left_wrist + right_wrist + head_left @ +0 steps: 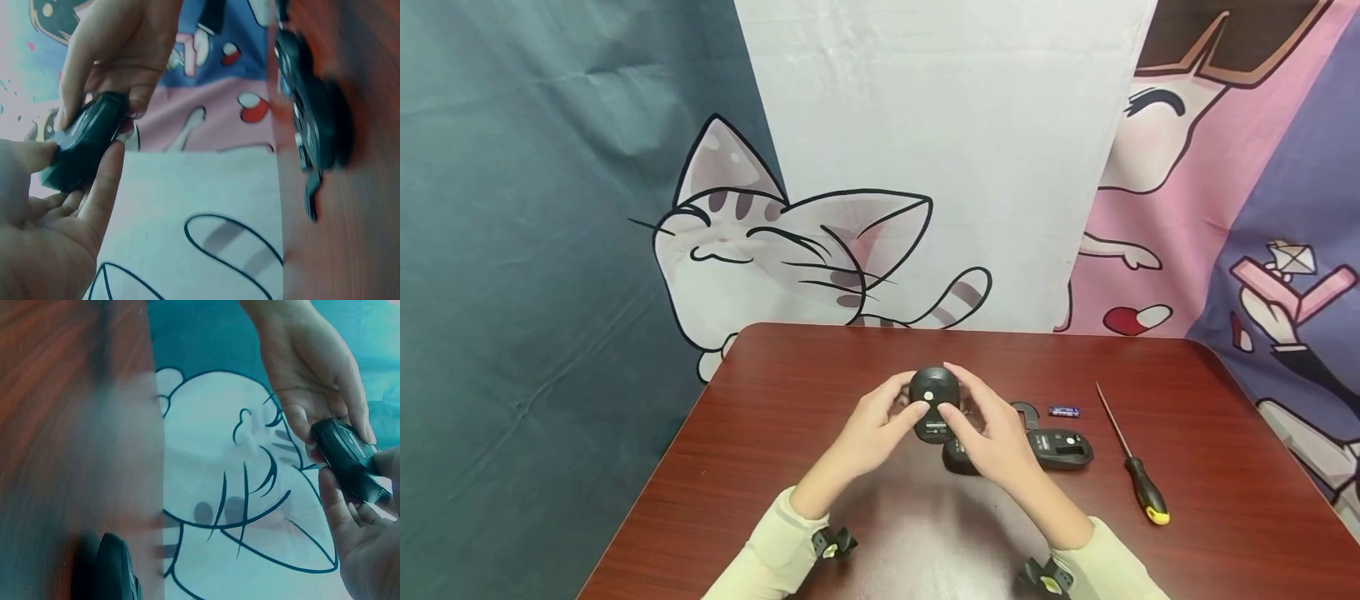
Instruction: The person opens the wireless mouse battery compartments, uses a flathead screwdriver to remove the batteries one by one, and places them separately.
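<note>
Both hands hold a black computer mouse (934,425) up over the table, its underside with a pale round spot and label turned toward the head camera. My left hand (867,429) grips its left side, thumb on the underside and fingers behind. From the right, my right hand (996,429) grips it the same way. The left wrist view shows the mouse (87,140) between the fingers of both hands, clear of the tabletop. Below the right hand lies another black mouse (1060,448), underside up. A further black mouse (958,458) is partly hidden by that hand.
A small blue battery (1063,412) lies behind the mice, with a thin dark cover-like piece (1026,413) beside it. Farther right rests a screwdriver (1138,479) with a black and yellow handle. The reddish-brown table (737,467) ends at a printed cloth backdrop (940,150).
</note>
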`<state>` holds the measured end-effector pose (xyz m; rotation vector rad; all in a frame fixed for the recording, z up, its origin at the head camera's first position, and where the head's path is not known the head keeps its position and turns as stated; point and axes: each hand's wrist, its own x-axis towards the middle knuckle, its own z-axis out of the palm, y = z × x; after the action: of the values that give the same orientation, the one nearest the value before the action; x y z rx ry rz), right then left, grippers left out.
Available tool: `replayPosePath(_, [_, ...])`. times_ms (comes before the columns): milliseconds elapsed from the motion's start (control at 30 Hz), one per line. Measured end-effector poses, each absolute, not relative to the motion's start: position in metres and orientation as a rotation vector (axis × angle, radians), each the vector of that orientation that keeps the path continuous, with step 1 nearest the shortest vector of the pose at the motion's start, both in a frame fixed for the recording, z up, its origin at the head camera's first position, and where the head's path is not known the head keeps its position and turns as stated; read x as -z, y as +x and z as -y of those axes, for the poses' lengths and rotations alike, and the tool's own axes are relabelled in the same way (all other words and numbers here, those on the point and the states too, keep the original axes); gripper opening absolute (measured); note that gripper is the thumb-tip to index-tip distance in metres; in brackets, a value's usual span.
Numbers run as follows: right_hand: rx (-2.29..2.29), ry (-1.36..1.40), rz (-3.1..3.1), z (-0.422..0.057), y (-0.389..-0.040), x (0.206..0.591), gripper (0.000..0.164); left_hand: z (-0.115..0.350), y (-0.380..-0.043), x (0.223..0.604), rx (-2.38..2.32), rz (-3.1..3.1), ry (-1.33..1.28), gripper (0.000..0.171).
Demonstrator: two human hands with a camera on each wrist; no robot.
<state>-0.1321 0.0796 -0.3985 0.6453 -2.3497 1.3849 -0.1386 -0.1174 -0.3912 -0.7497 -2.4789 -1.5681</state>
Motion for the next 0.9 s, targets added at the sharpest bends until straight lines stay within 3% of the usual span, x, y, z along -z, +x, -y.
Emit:
replayPosePath(333, [-1.627,0.528,2.398,-0.092,-0.099,0.381,0.047,0.093,-0.102,0.365,1.857,2.463,-0.67,0.04])
replayPosePath(533, [-1.828,0.501,2.363,-0.103,-0.099,0.412,0.044,0.083,-0.097,0.375,1.93,2.458,-0.71,0.041])
replayPosePath(900, [-1.983,0.297,2.356,-0.108,-0.084,0.42,0.04,0.071,-0.1,0.398,1.996,2.48,-0.68,0.035])
